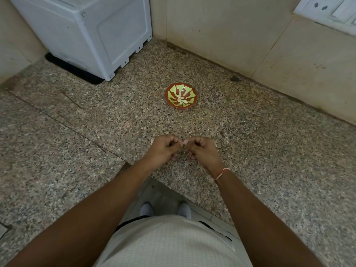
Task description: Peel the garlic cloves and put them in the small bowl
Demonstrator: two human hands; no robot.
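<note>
A small red bowl [181,95] with a green pattern stands on the speckled granite counter [77,116], and a few peeled garlic cloves [181,100] lie in its bottom. Nearer to me, my left hand [163,149] and my right hand [202,151] meet fingertip to fingertip just above the counter. Between them they pinch a small pale garlic clove [185,142], mostly hidden by the fingers. A red and white thread circles my right wrist. The bowl is about a hand's length beyond my hands.
A white plastic appliance [86,31] stands at the back left on a black mat. Beige tiled walls [231,31] form a corner behind the bowl, with a socket panel [331,10] at the top right. A small dark fleck [235,78] lies by the wall. The counter's front edge is below my wrists.
</note>
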